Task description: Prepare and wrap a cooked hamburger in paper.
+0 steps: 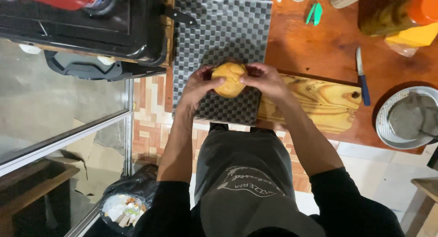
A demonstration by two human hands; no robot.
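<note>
Round golden bread bun [229, 79] gripped from both sides, left hand [200, 85] and right hand [266, 80] curled closed around it, above checkered grey woven mat [223, 27], steadied for splitting by 2 thumbs on top

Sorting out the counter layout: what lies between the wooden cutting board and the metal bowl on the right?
In the head view, a blue-handled knife lies on the bare table between the cutting board and the metal bowl.

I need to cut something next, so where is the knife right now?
In the head view, the blue-handled knife lies on the wooden table to the person's right, just past the cutting board, near the metal bowl.
</note>
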